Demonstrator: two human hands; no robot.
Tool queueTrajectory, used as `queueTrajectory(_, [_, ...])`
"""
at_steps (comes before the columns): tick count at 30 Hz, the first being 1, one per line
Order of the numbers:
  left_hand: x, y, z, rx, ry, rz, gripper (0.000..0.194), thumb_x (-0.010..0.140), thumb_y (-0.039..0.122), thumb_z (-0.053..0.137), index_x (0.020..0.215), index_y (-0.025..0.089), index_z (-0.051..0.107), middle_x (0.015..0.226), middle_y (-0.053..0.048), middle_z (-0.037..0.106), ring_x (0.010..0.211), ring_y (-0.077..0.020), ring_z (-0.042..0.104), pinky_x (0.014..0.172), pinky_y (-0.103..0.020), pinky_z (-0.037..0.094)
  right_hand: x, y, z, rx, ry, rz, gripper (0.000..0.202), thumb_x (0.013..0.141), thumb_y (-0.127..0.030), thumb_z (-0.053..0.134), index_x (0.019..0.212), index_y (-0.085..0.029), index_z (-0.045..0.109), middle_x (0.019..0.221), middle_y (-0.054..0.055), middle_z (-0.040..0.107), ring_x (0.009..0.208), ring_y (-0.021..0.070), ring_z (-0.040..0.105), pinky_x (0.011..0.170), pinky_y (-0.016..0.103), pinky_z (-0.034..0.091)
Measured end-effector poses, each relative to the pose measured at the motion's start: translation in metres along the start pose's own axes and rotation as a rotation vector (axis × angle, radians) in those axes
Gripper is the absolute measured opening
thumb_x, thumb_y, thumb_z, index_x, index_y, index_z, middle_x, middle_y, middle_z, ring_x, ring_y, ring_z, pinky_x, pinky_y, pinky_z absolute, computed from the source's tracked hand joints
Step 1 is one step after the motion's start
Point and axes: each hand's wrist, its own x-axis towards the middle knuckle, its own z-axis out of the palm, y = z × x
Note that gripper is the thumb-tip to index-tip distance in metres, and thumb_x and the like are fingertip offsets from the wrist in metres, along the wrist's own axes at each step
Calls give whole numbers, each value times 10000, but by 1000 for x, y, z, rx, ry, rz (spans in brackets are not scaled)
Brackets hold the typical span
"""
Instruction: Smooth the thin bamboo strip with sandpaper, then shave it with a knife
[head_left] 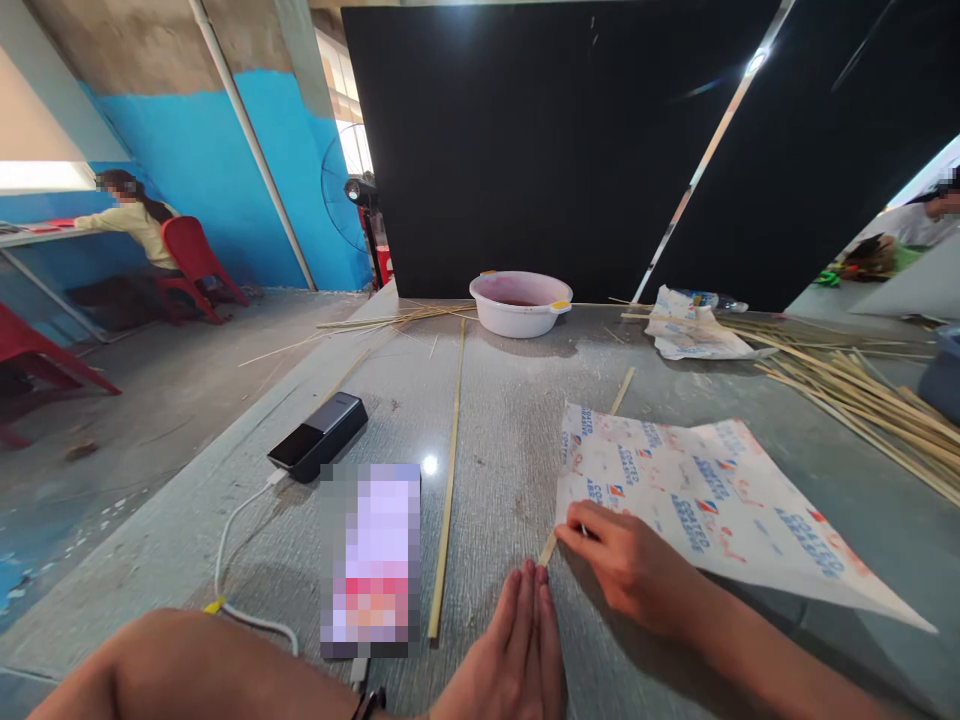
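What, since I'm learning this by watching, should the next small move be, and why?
Probably draw the right hand away from the left hand, sliding the paper sheet along the strip: the left hand covers the strip's near end, the right pinches the sheet's edge at the strip, and the strip's far end shows beyond the sheet.

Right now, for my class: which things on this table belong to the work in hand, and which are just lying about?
In the work:
thin strip, left hand at its near end
printed abrasive sheet over the strip, right hand at its corner

Apparently lying about:
phone
power bank
white basin
crumpled sheet
other strips, possibly spare stock
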Motion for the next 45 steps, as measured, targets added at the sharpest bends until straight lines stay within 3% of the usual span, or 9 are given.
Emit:
queueTrajectory(10, [2, 0, 1, -20, 49, -38, 459, 985, 126, 353, 1173, 17, 758, 1195, -196, 809, 1148, -316, 773, 1342, -717, 86, 0, 0, 1, -9, -25, -30, 396, 813, 85, 435, 1030, -145, 673, 943, 85, 627, 796, 219, 593, 673, 319, 441])
queueTrajectory(14, [2, 0, 1, -25, 42, -34, 466, 985, 127, 355, 1195, 19, 757, 1221, -197, 804, 1156, -316, 773, 1343, -714, 84, 0, -4, 4, -57, 9, -14, 393, 818, 91, 427, 1013, -142, 677, 936, 86, 629, 796, 216, 583, 680, 318, 448])
queueTrajectory(19, [2, 0, 0, -25, 42, -29, 443, 998, 154, 378, 1180, 22, 760, 1194, -195, 809, 1143, -319, 771, 1337, -722, 85, 2, -5, 4, -66, 7, -102, 351, 841, 71, 449, 1017, -125, 682, 911, 96, 634, 806, 234, 592, 672, 336, 454])
queueTrajectory(24, [3, -1, -3, -27, 30, -31, 453, 1017, 179, 377, 1192, 38, 770, 1220, -194, 799, 1156, -317, 764, 1337, -694, 117, 2, -4, 2, -85, 24, -48, 399, 793, 90, 426, 1011, -125, 681, 924, 112, 645, 810, 243, 600, 672, 343, 453])
queueTrajectory(27, [3, -1, -3, -22, 27, -29, 434, 1010, 180, 401, 1183, 42, 774, 1198, -190, 802, 1160, -318, 762, 1321, -687, 167, 2, -4, 2, -28, 5, -92, 381, 827, 72, 438, 1033, -138, 681, 914, 95, 638, 797, 230, 596, 667, 331, 448])
queueTrajectory(32, [1, -1, -2, -11, -5, -6, 439, 1015, 215, 430, 1236, 29, 761, 1273, -215, 776, 1217, -331, 737, 1290, -655, 250, 2, -2, 2, -37, 59, -21, 409, 861, 82, 384, 1020, -130, 695, 907, 98, 631, 784, 223, 590, 665, 325, 445])
queueTrajectory(35, [2, -1, -2, -10, 7, -15, 436, 1020, 222, 425, 1217, 34, 766, 1232, -205, 790, 1204, -326, 744, 1291, -658, 244, 3, -6, 3, 77, 27, -35, 358, 971, 14, 409, 1030, -143, 726, 917, 90, 647, 789, 215, 604, 673, 320, 464])
queueTrajectory(39, [2, 0, -1, -3, 1, -14, 423, 1010, 226, 450, 1218, 29, 761, 1246, -209, 790, 1215, -335, 740, 1296, -677, 228, 3, -9, 2, 296, 25, 82, 275, 1092, -118, 504, 1007, -176, 758, 938, 60, 661, 815, 179, 640, 729, 289, 513])
queueTrajectory(45, [1, 0, -1, 17, -5, 0, 436, 1019, 235, 445, 1247, 46, 765, 1280, -209, 776, 1229, -323, 734, 1292, -663, 249, 2, -7, 5, 130, 42, 8, 339, 1028, -8, 402, 996, -160, 704, 954, 86, 642, 818, 201, 608, 714, 305, 512])
